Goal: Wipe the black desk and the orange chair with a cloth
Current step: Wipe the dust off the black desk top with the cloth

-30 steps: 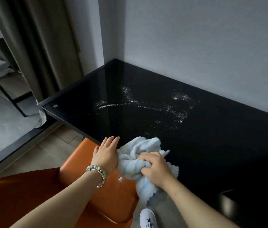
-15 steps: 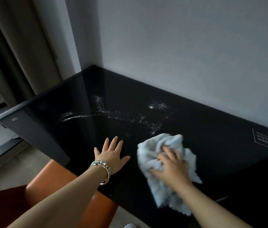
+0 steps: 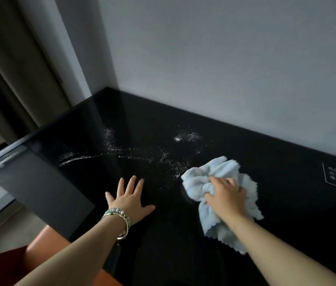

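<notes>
right grip (image 3: 225, 197) around cloth (image 3: 199, 182) on desk (image 3: 291, 207)

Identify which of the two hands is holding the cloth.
The right hand: it curls into the bunched blue cloth. The left hand, the one with the bracelet, lies flat and spread on the desk, holding nothing.

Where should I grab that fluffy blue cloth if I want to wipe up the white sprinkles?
Grab the bunched-up middle of the cloth from above, where the right hand grips it now. Its raised folds give fingers something to curl round; the thin wavy edge nearest you lies flat on the desk and would probably just flop.
</notes>
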Demonstrator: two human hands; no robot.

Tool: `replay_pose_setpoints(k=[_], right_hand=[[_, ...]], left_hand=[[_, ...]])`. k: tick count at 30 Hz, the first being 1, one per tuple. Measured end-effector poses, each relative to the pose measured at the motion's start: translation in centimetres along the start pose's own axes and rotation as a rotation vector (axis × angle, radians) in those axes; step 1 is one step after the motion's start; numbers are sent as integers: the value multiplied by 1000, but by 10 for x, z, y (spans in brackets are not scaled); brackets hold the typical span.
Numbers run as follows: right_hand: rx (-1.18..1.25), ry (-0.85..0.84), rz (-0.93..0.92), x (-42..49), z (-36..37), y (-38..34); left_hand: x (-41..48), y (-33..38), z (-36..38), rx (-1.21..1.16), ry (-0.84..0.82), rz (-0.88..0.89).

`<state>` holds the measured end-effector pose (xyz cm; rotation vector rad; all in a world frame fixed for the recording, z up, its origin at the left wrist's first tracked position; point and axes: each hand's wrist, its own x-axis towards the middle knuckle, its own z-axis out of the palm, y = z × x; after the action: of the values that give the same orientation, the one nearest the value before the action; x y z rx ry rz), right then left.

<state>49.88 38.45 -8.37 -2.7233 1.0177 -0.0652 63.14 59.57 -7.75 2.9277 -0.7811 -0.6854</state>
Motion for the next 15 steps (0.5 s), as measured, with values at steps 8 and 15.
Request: replay_pose_setpoints(k=[8, 15], right_hand=[[-67, -95, 25, 10, 8, -5], [-5, 144, -10, 56, 19, 36]], left_hand=[[27, 1, -9, -96, 43, -40], [51, -4, -16, -93, -3, -109]])
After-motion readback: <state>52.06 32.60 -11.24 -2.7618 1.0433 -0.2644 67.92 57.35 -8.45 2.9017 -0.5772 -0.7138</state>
